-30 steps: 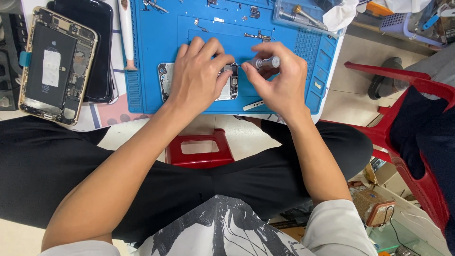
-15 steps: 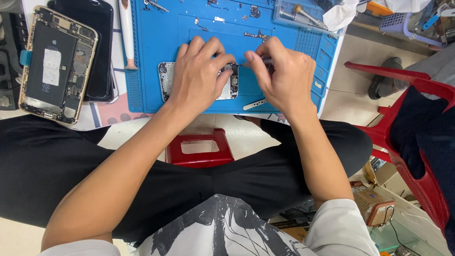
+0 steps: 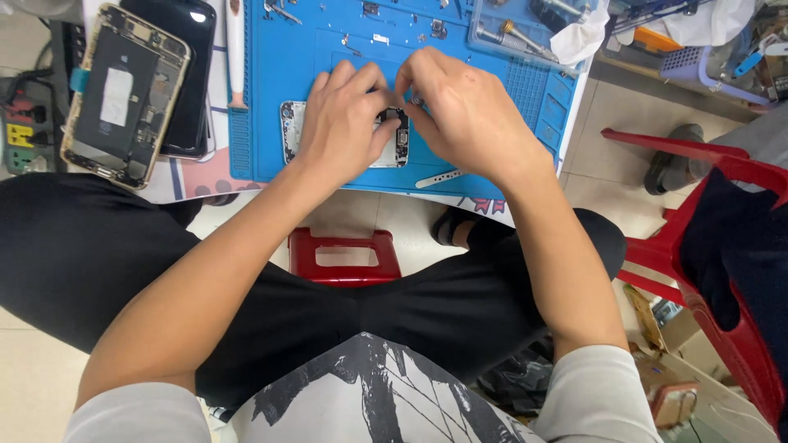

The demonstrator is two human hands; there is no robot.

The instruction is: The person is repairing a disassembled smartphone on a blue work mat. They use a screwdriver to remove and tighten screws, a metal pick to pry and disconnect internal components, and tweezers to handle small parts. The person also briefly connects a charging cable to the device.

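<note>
An opened phone point(image 3: 289, 131) lies on the blue work mat point(image 3: 279, 74), mostly hidden under my hands. My left hand point(image 3: 345, 123) lies over its middle and holds it down, fingers curled at its right end. My right hand point(image 3: 472, 123) is pressed against the left one. Its fingertips pinch together over the phone's right end point(image 3: 400, 143). Only a small glint of the silver screwdriver shows between its fingers.
A white pry tool point(image 3: 439, 178) lies at the mat's near edge. A second opened phone point(image 3: 123, 94) and a black screen point(image 3: 176, 66) lie to the left, with a power strip point(image 3: 20, 131) beyond. A clear parts tray point(image 3: 525, 29) sits at the back. A red stool point(image 3: 345, 256) and a red chair point(image 3: 698, 213) stand below.
My right hand has moved left with the screwdriver until it meets my left hand over the phone. The screwdriver's silver handle is now hidden. The left hand has stayed put.
</note>
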